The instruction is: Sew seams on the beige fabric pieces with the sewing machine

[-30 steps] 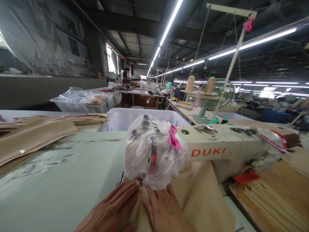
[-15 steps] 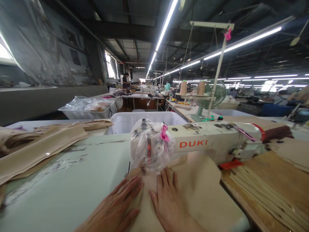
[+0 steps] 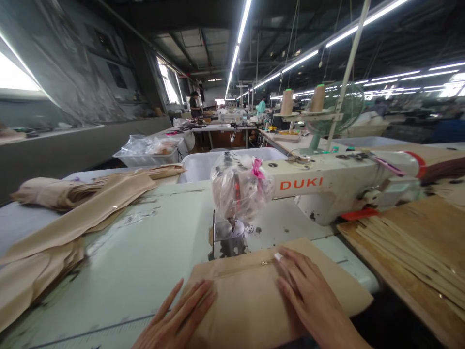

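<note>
A tan fabric piece (image 3: 250, 295) lies on the pale green sewing table, in front of the sewing machine (image 3: 301, 183). A seam with a small metallic zipper pull (image 3: 267, 262) runs near its far edge. My left hand (image 3: 181, 310) rests on the fabric's left edge, fingers stretched out. Flat on the right part of the fabric is my right hand (image 3: 308, 291), with a white wrap on one fingertip near the zipper pull. The machine's head is wrapped in clear plastic tied with a pink ribbon (image 3: 257, 168). Its needle plate (image 3: 238, 229) is uncovered, apart from the fabric.
Tan fabric strips (image 3: 90, 218) lie along the table's left side. At the right, a wooden board (image 3: 417, 232) bears stacked tan pieces. Behind the machine stand a white bin (image 3: 196, 162), thread cones (image 3: 286, 103) and a green fan (image 3: 341, 109). A person (image 3: 195, 105) stands far back.
The fabric has come out from under the machine's needle area toward me and now lies turned on the table. Both hands moved back with it and spread further apart. The view has tilted down.
</note>
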The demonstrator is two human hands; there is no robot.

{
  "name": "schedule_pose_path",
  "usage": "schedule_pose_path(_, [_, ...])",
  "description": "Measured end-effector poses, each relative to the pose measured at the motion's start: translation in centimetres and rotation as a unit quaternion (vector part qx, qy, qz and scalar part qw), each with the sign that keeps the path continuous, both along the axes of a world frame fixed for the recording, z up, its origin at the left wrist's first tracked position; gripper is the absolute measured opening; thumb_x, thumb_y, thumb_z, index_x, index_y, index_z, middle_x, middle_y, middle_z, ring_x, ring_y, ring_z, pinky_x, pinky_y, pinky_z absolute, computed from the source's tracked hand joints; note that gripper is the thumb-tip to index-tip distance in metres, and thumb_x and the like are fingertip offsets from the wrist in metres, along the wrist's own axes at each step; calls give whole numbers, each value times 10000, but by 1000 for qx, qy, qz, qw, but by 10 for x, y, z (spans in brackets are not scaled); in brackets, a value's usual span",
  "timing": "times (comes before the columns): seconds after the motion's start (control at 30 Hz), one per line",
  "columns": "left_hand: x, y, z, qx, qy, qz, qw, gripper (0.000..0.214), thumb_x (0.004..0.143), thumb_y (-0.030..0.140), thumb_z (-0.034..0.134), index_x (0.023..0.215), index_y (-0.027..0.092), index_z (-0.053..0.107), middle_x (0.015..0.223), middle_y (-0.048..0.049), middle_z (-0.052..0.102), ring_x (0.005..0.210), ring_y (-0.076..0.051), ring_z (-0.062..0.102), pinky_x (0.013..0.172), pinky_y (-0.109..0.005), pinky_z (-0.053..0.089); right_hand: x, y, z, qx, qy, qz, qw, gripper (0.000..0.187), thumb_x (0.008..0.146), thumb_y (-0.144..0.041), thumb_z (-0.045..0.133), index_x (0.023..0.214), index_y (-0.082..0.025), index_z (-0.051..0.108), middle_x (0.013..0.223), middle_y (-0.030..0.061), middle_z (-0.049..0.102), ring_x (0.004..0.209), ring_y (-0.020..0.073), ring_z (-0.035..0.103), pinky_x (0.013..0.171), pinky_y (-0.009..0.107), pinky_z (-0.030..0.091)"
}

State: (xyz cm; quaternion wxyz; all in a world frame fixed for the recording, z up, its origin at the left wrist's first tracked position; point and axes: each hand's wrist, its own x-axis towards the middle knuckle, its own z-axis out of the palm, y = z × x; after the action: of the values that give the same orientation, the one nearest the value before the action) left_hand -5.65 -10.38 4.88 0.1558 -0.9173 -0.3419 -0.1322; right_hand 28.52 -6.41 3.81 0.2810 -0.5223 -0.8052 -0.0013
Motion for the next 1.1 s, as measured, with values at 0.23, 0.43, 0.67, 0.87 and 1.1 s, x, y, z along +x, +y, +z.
schedule_pose_path(0.23, [42, 11, 6, -61, -148, 114, 980, 254, 978, 225, 473, 1180, 262, 623, 1139, -3, 706, 1046, -135, 681, 956, -193, 539, -5, 8, -10, -14, 20, -3, 1000, 309, 971, -240, 493, 1260, -218, 599, 1319, 101, 579, 1206, 260, 552, 1015, 470, 497])
schedule_pose_path(0.43, [64, 23, 23, -150, -86, 105, 979, 362, 858, 43, 433, 1102, 247, 606, 1064, -31, 675, 955, -175, 672, 845, -264, 583, -13, 6, -14, -10, 16, -13, 1000, 327, 973, -219, 497, 1290, -211, 578, 1329, 100, 570, 1224, 252, 531, 1016, 455, 478])
schedule_pose_path(0.67, [57, 33, 19, -141, -194, 132, 962, 206, 931, 160, 398, 935, 234, 590, 977, -31, 686, 805, -148, 695, 747, -230, 581, 2, 12, -3, -48, 62, -3, 997, 299, 979, -257, 483, 1239, -221, 626, 1321, 96, 584, 1213, 240, 558, 1035, 424, 478])
schedule_pose_path(0.87, [34, 33, 12, -288, -386, 220, 848, 237, 951, 428, 420, 984, 251, 574, 872, -3, 722, 775, -146, 735, 724, -224, 601, 85, 47, 62, 184, 91, -146, 968, 368, 988, -422, 470, 1179, -149, 626, 1204, 150, 616, 1132, 273, 586, 1001, 442, 471])
schedule_pose_path(1.1, [36, 28, 13, -298, -353, 186, 867, 193, 956, 394, 472, 947, 264, 615, 1058, -23, 658, 882, -155, 700, 803, -247, 572, 190, 106, 146, 216, 26, -436, 873, 677, 939, -644, 420, 1276, -76, 568, 1222, 311, 547, 1235, 382, 464, 937, 521, 402])
